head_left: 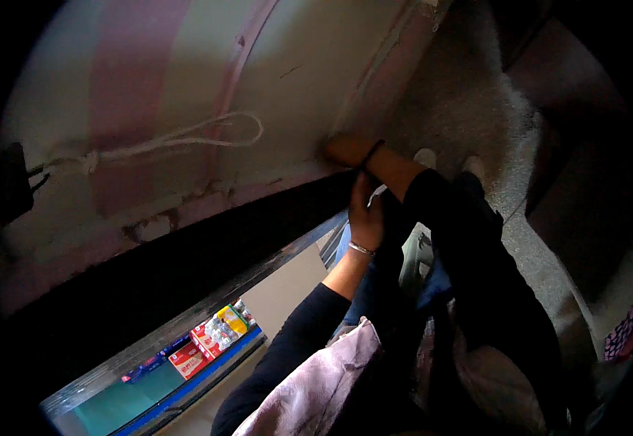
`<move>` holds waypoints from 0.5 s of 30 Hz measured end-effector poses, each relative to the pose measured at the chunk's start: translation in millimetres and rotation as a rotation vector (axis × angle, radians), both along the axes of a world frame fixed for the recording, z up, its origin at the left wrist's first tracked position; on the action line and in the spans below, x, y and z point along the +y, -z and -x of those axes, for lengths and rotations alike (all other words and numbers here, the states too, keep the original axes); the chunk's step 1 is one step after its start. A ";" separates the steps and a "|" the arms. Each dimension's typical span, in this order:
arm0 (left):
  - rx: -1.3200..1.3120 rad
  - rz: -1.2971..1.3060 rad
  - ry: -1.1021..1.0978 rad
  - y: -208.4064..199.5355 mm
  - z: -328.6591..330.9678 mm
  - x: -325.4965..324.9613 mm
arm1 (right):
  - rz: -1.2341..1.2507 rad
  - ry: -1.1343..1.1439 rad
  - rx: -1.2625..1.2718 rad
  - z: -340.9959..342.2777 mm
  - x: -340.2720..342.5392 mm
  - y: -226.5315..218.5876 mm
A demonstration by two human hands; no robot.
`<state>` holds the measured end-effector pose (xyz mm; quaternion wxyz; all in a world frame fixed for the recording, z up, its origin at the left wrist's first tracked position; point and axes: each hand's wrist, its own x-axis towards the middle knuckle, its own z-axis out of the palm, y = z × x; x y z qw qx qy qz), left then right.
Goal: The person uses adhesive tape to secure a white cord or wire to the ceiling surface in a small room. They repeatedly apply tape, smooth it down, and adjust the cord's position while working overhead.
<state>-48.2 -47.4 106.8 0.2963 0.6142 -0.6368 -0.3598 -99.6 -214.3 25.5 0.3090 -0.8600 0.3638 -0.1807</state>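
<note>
In the head view, my right hand (347,150) lies in shadow against the corner of a pale panel (287,80) with pink stripes. A dark band (371,154) circles that wrist, and the fingers are too dark to make out. Just below, my left hand (366,219) points upward with its fingers stretched and the thumb apart. Its fingertips come close to the right wrist; whether they touch it cannot be told. A bracelet (360,249) is on the left wrist. Next to the left thumb shows a small pale sliver (379,190) of something I cannot make out.
A cord loop (185,136) hangs across the panel. Under its chipped lower edge runs a dark gap, then a glass display case (113,407) holding red boxes (190,359) and a yellow-and-white pack (230,320). My shoes (474,167) stand on a grey floor (512,138) at right.
</note>
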 end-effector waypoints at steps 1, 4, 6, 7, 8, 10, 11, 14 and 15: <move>0.053 -0.040 -0.054 -3.7 6.4 -7.4 | -0.005 0.037 -0.020 1.7 -3.7 -0.5; 0.187 -0.017 -0.110 11.2 17.7 -28.6 | -0.027 0.295 -0.131 20.9 -13.9 -3.9; 0.141 0.056 -0.086 9.4 30.2 -48.6 | -0.052 0.598 -0.271 48.0 -20.5 -10.8; 0.069 0.089 -0.043 -3.1 52.0 -63.6 | -0.067 0.785 -0.344 73.0 -19.3 -8.0; -0.011 0.147 -0.020 -11.4 64.6 -78.5 | -0.062 0.940 -0.428 90.3 -18.1 -16.3; -0.517 0.194 0.131 8.3 72.9 -104.3 | -0.035 1.204 -0.594 125.9 -2.5 -36.8; -0.771 0.215 0.190 17.8 76.8 -115.5 | -0.031 1.269 -0.627 133.6 14.3 -39.9; -1.243 -0.043 1.045 7.7 93.5 -160.8 | -0.041 1.268 -0.570 164.5 83.1 -3.4; -1.340 -0.091 1.202 4.3 83.8 -173.0 | -0.051 1.192 -0.521 169.9 100.8 9.3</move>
